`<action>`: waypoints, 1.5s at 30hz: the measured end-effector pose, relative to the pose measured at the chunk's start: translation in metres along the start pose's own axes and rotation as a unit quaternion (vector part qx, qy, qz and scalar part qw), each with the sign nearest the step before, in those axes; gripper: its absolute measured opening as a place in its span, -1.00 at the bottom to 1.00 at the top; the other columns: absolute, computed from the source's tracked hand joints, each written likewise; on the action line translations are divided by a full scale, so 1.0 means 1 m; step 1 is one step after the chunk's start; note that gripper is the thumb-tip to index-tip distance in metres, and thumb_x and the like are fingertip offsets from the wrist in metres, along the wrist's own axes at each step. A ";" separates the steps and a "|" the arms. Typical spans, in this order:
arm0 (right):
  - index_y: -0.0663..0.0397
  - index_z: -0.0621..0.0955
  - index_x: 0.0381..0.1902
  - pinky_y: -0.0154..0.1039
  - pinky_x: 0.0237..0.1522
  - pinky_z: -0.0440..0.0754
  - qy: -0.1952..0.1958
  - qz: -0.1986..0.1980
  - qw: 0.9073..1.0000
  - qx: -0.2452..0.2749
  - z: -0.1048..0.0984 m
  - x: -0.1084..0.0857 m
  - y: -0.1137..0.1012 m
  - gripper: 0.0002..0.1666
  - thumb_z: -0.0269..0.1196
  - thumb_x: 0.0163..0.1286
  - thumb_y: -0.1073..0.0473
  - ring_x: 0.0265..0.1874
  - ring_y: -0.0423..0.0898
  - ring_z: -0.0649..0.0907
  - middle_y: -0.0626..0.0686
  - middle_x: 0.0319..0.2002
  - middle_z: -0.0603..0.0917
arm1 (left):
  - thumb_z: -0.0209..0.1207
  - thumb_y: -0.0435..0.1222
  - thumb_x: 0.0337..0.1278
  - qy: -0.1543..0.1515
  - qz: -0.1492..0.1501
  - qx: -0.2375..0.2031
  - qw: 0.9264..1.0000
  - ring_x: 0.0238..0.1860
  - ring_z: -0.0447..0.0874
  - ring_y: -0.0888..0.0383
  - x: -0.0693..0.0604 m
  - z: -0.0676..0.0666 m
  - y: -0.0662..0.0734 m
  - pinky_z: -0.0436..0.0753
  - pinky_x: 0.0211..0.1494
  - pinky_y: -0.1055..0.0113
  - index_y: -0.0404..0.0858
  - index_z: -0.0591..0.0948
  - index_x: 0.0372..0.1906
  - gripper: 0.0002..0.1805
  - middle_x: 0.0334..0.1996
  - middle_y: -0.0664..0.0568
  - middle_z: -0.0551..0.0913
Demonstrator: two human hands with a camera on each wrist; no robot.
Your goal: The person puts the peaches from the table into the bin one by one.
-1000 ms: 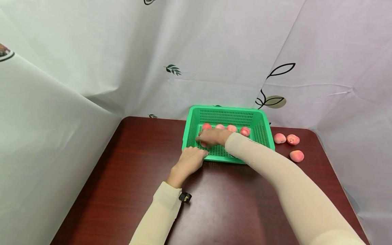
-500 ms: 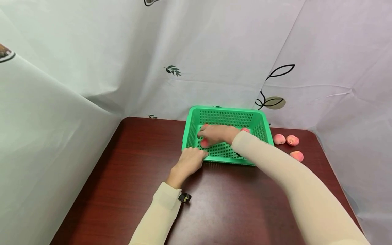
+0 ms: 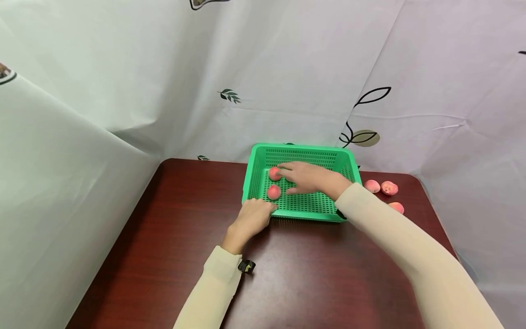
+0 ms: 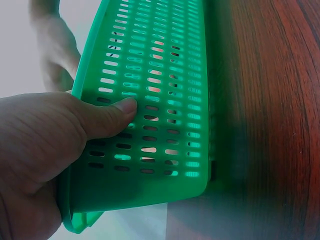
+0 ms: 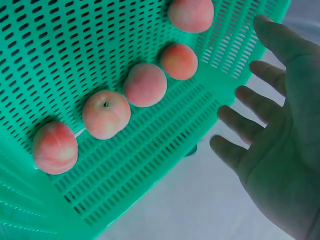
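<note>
A green plastic basket (image 3: pixel 308 216) stands at the back of the table. My left hand (image 3: pixel 253 217) grips its front rim near the left corner; in the left wrist view the thumb presses the outer slotted wall. Over the basket hovers my right hand (image 3: pixel 308 177), fingers spread and holding nothing. One peach (image 3: pixel 273 192) sits at the basket's front left, with another peach (image 3: pixel 275 173) behind it, close to my right fingertips. The right wrist view shows a row along the far wall, including a peach with a stem (image 5: pixel 106 114); in the head view my right hand hides most of that row.
Three peaches lie on the table right of the basket: one peach (image 3: pixel 371 186) beside it, a second peach (image 3: pixel 389 188), and a third peach (image 3: pixel 396 207) partly behind my right sleeve. White patterned cloth (image 3: pixel 287 114) hangs behind the dark red-brown table (image 3: pixel 185 219).
My right hand has let go of the front-left peach and moved right, its fingers spreading. That peach now shows uncovered in the basket. The left hand keeps its hold on the rim.
</note>
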State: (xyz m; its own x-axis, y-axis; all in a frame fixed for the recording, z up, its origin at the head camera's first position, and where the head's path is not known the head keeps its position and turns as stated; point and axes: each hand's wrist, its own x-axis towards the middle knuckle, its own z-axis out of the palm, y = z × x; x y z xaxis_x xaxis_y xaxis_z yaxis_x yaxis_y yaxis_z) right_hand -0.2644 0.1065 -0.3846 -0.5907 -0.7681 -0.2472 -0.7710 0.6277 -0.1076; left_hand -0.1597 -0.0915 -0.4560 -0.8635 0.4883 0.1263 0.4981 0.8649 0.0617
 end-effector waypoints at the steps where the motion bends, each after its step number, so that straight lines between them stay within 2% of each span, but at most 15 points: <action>1: 0.01 0.30 0.57 0.16 0.55 0.23 0.010 -0.001 1.000 -0.007 0.000 -0.004 0.001 -0.12 0.34 0.44 -0.14 0.59 0.18 0.23 0.15 0.61 0.21 | 0.20 -0.46 0.21 0.000 0.000 0.001 1.000 -0.68 0.21 0.13 0.000 0.000 0.000 0.15 -0.65 0.25 -0.02 0.38 -0.64 -0.60 -0.75 0.12 0.28; 4: 0.03 0.31 0.57 0.23 0.56 0.15 0.031 0.009 0.999 -0.026 0.003 -0.018 0.006 -0.12 0.30 0.46 -0.19 0.61 0.21 0.19 0.16 0.63 0.17 | 0.20 -0.45 0.20 0.001 0.002 0.003 1.000 -0.69 0.22 0.12 0.000 0.001 0.000 0.15 -0.65 0.25 -0.02 0.39 -0.64 -0.60 -0.74 0.12 0.28; 13: -0.04 0.30 0.58 0.37 0.53 0.06 0.093 0.060 0.994 -0.023 0.012 -0.055 0.019 -0.13 0.27 0.47 -0.23 0.63 0.26 0.10 0.16 0.65 0.11 | 0.17 -0.49 0.17 0.006 0.001 -0.010 1.000 -0.65 0.10 0.15 0.002 -0.001 0.000 0.10 -0.64 0.26 -0.02 0.27 -0.67 -0.54 -0.72 0.15 0.13; 21: -0.05 0.26 0.61 0.44 0.51 0.00 0.110 0.094 0.989 -0.017 0.024 -0.080 0.023 -0.10 0.25 0.47 -0.25 0.63 0.30 0.05 0.15 0.66 0.06 | 0.15 -0.49 0.21 0.002 -0.001 -0.013 1.000 -0.61 0.03 0.15 0.003 -0.002 0.000 0.08 -0.62 0.28 -0.01 0.21 -0.67 -0.50 -0.69 0.15 0.07; 26: -0.04 0.23 0.62 0.47 0.50 -0.03 0.124 0.111 0.986 -0.012 0.032 -0.096 0.025 -0.08 0.26 0.47 -0.24 0.63 0.31 0.03 0.16 0.66 0.07 | 0.15 -0.48 0.23 -0.004 -0.005 -0.011 1.000 -0.62 0.05 0.14 0.003 -0.001 0.000 0.10 -0.62 0.26 -0.02 0.24 -0.65 -0.53 -0.69 0.13 0.11; 32: -0.07 0.24 0.61 0.51 0.47 -0.03 0.146 0.131 0.981 0.000 0.041 -0.118 0.030 -0.10 0.27 0.46 -0.23 0.62 0.36 0.02 0.17 0.66 0.08 | 0.17 -0.46 0.22 0.000 -0.004 -0.005 1.000 -0.68 0.21 0.10 0.000 0.000 0.000 0.15 -0.65 0.23 -0.02 0.32 -0.63 -0.58 -0.72 0.11 0.24; 37: 0.00 0.24 0.61 0.55 0.43 0.01 0.175 0.154 0.972 0.010 0.051 -0.141 0.042 -0.06 0.30 0.43 -0.19 0.59 0.40 0.09 0.22 0.64 0.11 | 0.16 -0.46 0.22 -0.001 -0.006 -0.007 1.000 -0.67 0.24 0.08 0.000 0.001 -0.001 0.16 -0.64 0.22 -0.03 0.32 -0.64 -0.58 -0.72 0.10 0.25; 45: 0.02 0.20 0.62 0.59 0.41 -0.06 0.211 0.193 0.957 0.047 0.068 -0.174 0.061 -0.07 0.27 0.47 -0.19 0.56 0.44 0.13 0.29 0.61 0.15 | 0.15 -0.48 0.21 0.000 -0.004 -0.005 1.000 -0.68 0.25 0.08 0.001 0.001 0.000 0.15 -0.64 0.22 -0.03 0.32 -0.64 -0.58 -0.73 0.09 0.26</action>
State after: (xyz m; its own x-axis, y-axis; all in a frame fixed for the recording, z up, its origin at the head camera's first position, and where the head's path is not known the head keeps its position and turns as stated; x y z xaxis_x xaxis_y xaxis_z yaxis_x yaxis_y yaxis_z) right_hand -0.1927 0.2875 -0.4132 -0.8863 -0.4467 0.1223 -0.4624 0.8688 -0.1773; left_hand -0.1608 -0.0912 -0.4569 -0.8673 0.4818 0.1254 0.4923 0.8675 0.0718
